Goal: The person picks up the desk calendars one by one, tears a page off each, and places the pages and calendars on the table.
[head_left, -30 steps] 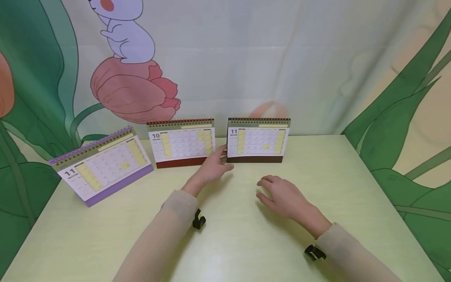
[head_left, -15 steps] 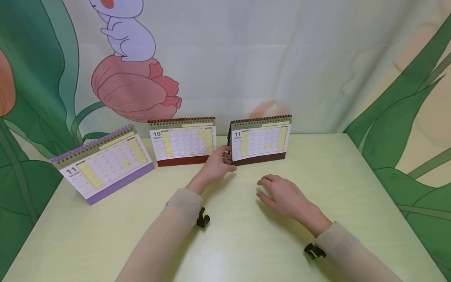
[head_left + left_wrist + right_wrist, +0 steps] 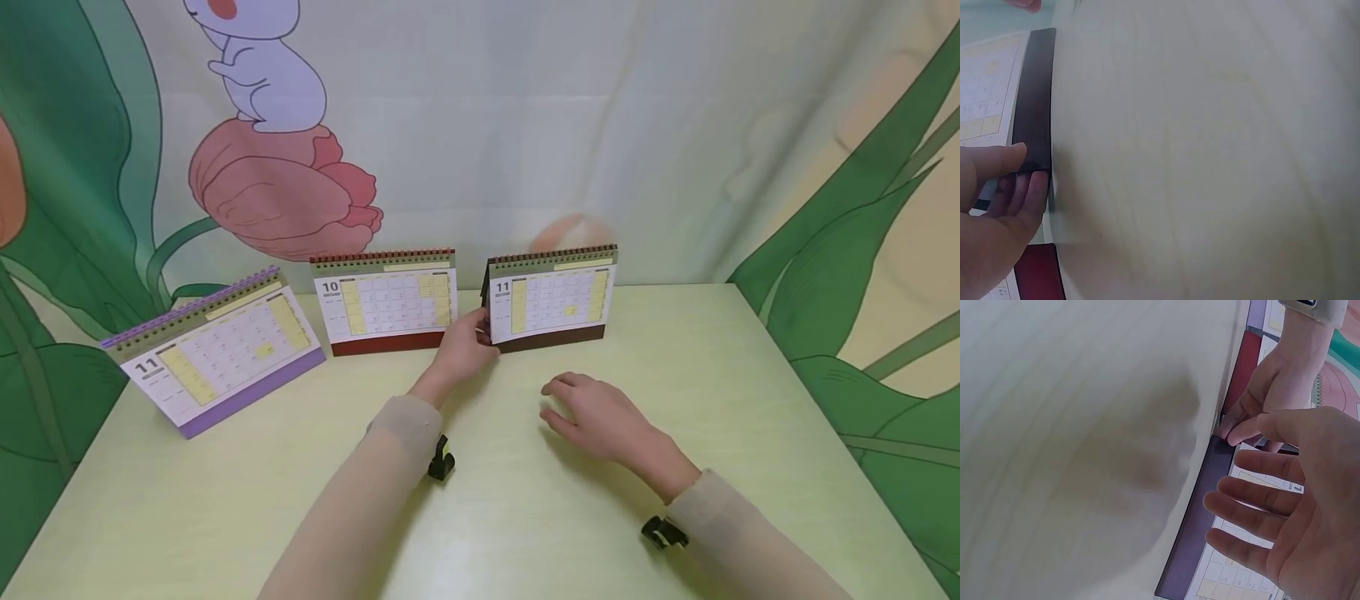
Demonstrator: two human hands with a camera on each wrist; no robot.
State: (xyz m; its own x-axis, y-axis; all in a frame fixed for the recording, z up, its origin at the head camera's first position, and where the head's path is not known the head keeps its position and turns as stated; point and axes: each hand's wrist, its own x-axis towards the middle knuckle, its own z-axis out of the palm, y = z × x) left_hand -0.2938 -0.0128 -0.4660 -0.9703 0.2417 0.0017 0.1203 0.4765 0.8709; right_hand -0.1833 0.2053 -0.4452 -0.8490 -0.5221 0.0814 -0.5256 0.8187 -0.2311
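Observation:
A desk calendar (image 3: 551, 302) with a dark brown base stands at the back of the table, showing month 11, its left end turned toward me. My left hand (image 3: 462, 350) pinches its lower left corner. In the left wrist view the thumb (image 3: 1007, 161) lies on the front of the brown base, with the other fingers (image 3: 1025, 197) tucked in behind the edge. My right hand (image 3: 600, 417) hovers over the table in front of this calendar, fingers loosely bent and holding nothing. The right wrist view shows its fingers (image 3: 1254, 512) spread apart.
Left of the brown calendar stands a red-based desk calendar (image 3: 393, 304) showing month 10. Farther left, a purple-based calendar (image 3: 225, 354) sits at an angle, showing month 11. A printed curtain (image 3: 480, 125) hangs along the table's (image 3: 525, 517) back edge.
The brown calendar's left end has swung toward me, so it now stands at a slant. My left hand has shifted slightly right, its thumb now against the base. The right hand stays about where it was.

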